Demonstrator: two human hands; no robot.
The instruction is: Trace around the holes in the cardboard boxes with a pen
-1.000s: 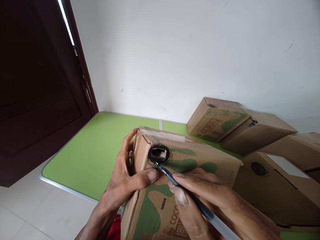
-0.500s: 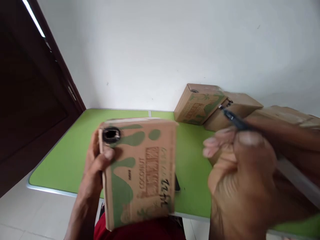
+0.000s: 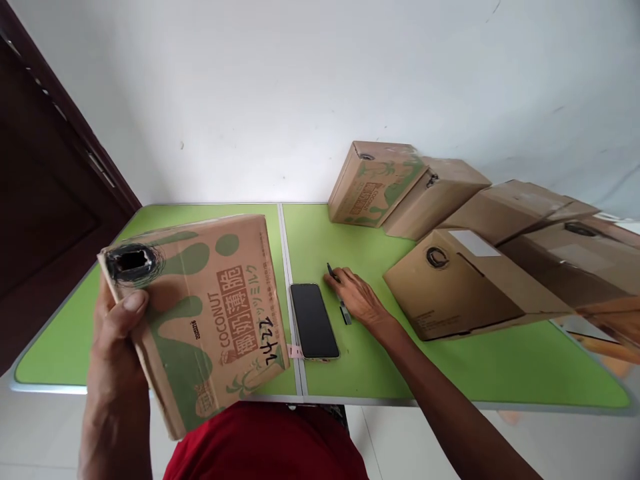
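My left hand grips the left end of a cardboard coconut box, thumb on its printed face, lifting it over the table's near edge. A blackened hole marks the box's upper left corner, and "2422" is handwritten near its lower right. My right hand lies palm down on the green table, fingers closed over a dark pen whose tip and tail stick out. A black phone lies flat just left of that hand.
Several more cardboard boxes line the back and right of the table, the nearest with an inked circle on its end, another against the white wall. A dark wooden door stands at the left. My red shirt shows below.
The pen left the box's hole; my right hand swung out and came down onto the table with it. My left hand turned the box and carried it left. The view pulled back.
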